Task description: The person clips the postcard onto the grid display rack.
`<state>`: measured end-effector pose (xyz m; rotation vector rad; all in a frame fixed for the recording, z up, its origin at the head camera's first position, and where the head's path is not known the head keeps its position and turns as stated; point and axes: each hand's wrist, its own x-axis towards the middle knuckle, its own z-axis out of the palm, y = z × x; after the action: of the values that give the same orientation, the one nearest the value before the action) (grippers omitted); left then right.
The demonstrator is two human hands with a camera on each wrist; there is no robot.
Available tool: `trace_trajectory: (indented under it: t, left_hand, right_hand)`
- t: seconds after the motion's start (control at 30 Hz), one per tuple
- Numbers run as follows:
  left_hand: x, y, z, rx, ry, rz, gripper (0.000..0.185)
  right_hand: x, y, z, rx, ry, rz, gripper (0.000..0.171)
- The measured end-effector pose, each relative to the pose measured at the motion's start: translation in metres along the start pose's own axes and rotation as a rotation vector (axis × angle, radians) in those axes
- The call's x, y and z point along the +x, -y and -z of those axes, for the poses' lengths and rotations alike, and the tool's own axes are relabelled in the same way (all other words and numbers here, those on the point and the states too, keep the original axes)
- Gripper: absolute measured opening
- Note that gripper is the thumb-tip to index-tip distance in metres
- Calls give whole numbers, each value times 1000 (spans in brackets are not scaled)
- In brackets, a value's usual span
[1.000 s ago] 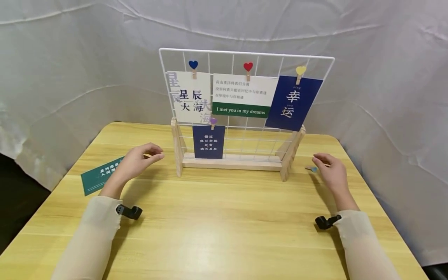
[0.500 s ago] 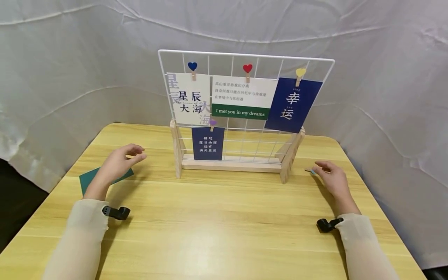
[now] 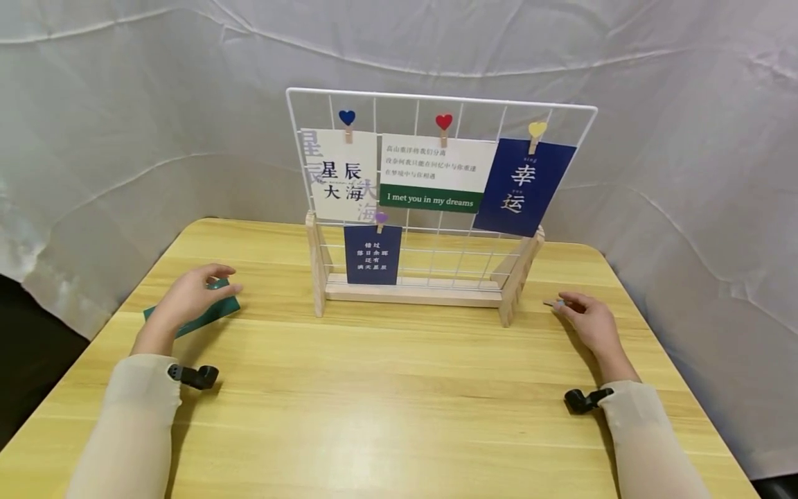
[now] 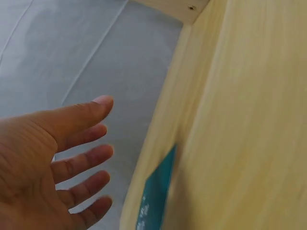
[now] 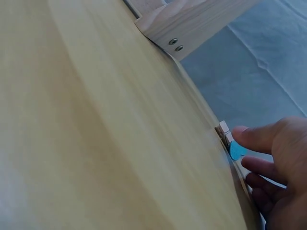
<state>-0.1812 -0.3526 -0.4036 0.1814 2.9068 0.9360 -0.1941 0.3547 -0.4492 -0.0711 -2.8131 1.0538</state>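
Observation:
My left hand [image 3: 187, 298] hovers over a teal card [image 3: 210, 316] on the left of the table, covering part of it. In the left wrist view its fingers are spread and loosely bent, holding nothing, with the card [image 4: 156, 197] lying apart from them. On the right, my right hand [image 3: 593, 324] is at a small wooden clothespin with a light-blue heart [image 5: 236, 150] lying on the table. The thumb and index finger stand on either side of the heart, with a gap between them; whether the thumb touches it I cannot tell.
A white wire grid [image 3: 436, 95] stands upright on a wooden base [image 3: 414, 294] at the back centre. Heart clothespins hold several cards on it, including a white-and-green card [image 3: 430, 170] and a dark blue card [image 3: 524, 187]. A pale cloth [image 3: 187, 104] hangs behind the table [image 3: 386, 395].
My left hand has moved left, away from the grid and over the teal card. My right hand has lowered slightly, its thumb and index finger coming up to the clothespin.

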Motion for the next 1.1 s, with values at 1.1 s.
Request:
trace_trajectory:
  t: [1.1]
  left_hand:
    - [-30,73,23,159,52,167,101]
  right_hand:
    - [1,-9,-4,-82,-8,24,44]
